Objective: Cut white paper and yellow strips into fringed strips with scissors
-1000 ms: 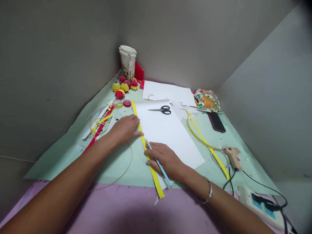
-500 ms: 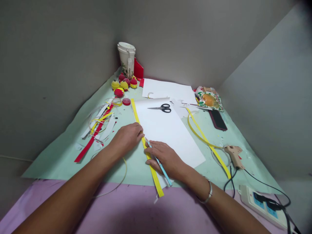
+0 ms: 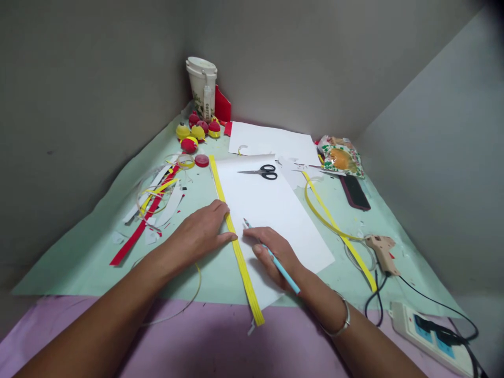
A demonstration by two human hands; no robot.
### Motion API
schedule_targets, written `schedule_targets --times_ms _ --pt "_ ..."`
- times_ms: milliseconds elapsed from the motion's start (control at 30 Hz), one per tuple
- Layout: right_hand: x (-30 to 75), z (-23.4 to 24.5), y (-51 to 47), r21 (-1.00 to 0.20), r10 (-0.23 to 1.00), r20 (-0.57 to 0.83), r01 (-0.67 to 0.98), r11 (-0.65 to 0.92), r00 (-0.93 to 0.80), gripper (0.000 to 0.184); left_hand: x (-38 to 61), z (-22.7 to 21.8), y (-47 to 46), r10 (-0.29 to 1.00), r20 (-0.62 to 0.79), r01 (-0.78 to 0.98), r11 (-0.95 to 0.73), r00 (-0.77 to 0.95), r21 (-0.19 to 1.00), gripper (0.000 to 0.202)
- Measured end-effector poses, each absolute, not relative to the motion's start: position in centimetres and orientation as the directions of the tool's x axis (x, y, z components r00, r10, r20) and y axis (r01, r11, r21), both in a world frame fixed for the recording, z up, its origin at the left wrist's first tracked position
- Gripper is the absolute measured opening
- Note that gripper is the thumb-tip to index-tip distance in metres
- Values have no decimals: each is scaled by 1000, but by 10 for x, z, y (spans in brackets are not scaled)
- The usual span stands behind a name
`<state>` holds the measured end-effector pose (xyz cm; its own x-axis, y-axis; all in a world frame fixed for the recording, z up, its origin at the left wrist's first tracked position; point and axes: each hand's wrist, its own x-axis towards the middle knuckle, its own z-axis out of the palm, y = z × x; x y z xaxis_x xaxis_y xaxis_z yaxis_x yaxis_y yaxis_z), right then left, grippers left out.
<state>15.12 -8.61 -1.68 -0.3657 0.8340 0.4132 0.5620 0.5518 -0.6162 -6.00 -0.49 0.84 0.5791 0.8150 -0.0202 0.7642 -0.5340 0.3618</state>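
A white paper sheet lies on the green table cover, its far edge curling up. Along its left edge runs a long yellow strip marked with fine lengthwise lines. My left hand holds this strip down, fingertips and thumb pressed on it at mid-length. Just right of the strip, my right hand grips a light blue pencil, its tip pointing away from me above the sheet. Scissors with black handles lie closed on the far part of the sheet.
At left are paper and ribbon scraps, red-and-yellow balls and a lidded cup. To the right lie another yellow strip, a phone, a snack packet, a glue gun and a power strip.
My right hand has moved right, off the yellow strip, and the pencil tip has left the strip's edge. My left thumb has spread out toward me along the strip.
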Motion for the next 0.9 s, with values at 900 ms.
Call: schedule_targets --times_ms 900 --pt "158 -16 -106 -619 701 345 410 670 -624 26 -58 20 -8 824 -55 784 -514 564 348 45"
